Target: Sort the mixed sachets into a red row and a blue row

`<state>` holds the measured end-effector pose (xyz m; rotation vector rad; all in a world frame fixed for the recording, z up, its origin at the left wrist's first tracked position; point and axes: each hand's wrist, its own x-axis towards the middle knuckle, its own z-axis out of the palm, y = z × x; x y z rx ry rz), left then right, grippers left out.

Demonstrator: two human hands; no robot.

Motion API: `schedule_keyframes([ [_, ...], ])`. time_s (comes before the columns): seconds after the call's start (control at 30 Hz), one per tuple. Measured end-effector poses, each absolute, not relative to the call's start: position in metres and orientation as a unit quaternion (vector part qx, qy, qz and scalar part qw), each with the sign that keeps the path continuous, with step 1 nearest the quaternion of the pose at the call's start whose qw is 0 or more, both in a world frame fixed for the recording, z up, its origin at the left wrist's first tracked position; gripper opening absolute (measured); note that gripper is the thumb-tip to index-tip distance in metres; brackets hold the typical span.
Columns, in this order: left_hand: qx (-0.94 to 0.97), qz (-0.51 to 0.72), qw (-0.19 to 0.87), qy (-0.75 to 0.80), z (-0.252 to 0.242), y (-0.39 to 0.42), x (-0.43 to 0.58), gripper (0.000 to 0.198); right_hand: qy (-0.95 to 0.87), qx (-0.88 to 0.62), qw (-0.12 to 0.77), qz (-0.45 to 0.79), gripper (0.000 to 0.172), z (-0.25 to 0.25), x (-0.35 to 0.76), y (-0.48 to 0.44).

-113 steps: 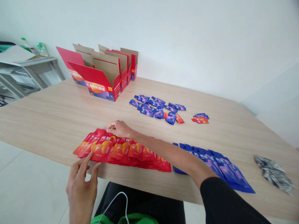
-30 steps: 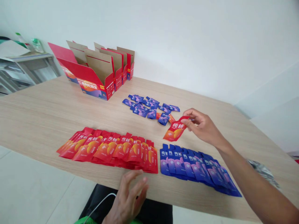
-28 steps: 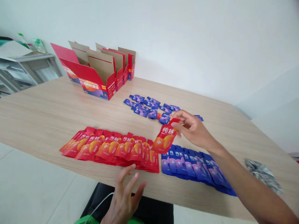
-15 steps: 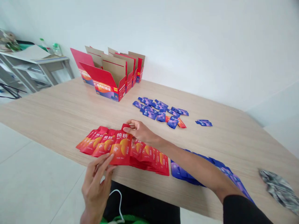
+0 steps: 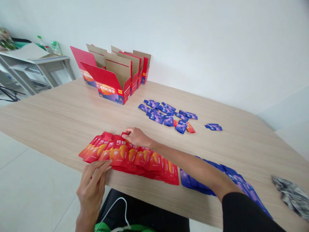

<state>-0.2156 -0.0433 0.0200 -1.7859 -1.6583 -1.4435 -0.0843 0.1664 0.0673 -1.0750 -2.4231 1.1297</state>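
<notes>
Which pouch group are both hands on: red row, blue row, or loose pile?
The red row: right hand at its far edge, left hand at its near edge.

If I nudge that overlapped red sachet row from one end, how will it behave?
The red sachet row is probably slippery: glossy flat packs lapped loosely, so they would likely slide over each other, not move together. Each looks thin and light. The right hand and left hand rest at its edges.

Open red boxes [image 5: 113, 80], loose blue sachets [image 5: 164, 112], crumpled foil [image 5: 291, 196], grey shelf [image 5: 36, 69].

Red-and-orange sachets [image 5: 135, 156], blue-purple sachets [image 5: 231, 182], red cartons [image 5: 113, 80] with brown insides, pale woodgrain table [image 5: 60, 116].
</notes>
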Motion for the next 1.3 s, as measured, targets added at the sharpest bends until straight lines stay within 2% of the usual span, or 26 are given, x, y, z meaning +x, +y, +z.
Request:
schedule_keyframes([
  [0.3, -0.65, -0.455, 0.196, -0.576, 0.011, -0.047, -0.227, 0.016, -0.888, -0.368, 0.045, 0.272, 0.013, 0.058, -0.089, 0.172],
  [0.43, -0.639, -0.438, 0.211, -0.597, 0.004, -0.049, -0.233, 0.017, -0.886, -0.368, 0.049, 0.279, 0.016, 0.055, -0.086, 0.172],
  [0.63, -0.636, -0.431, 0.209, -0.605, -0.008, -0.055, -0.243, 0.022, -0.859, -0.359, 0.056, 0.36, 0.02, 0.056, -0.083, 0.174],
  [0.83, -0.64, -0.436, 0.215, -0.595, -0.001, -0.055, -0.238, 0.02, -0.847, -0.368, 0.046, 0.381, 0.023, 0.054, -0.078, 0.176],
  [1.3, -0.656, -0.436, 0.233, -0.57, 0.011, -0.051, -0.227, 0.01, -0.878, -0.34, 0.126, 0.312, 0.027, 0.041, -0.067, 0.162],
])
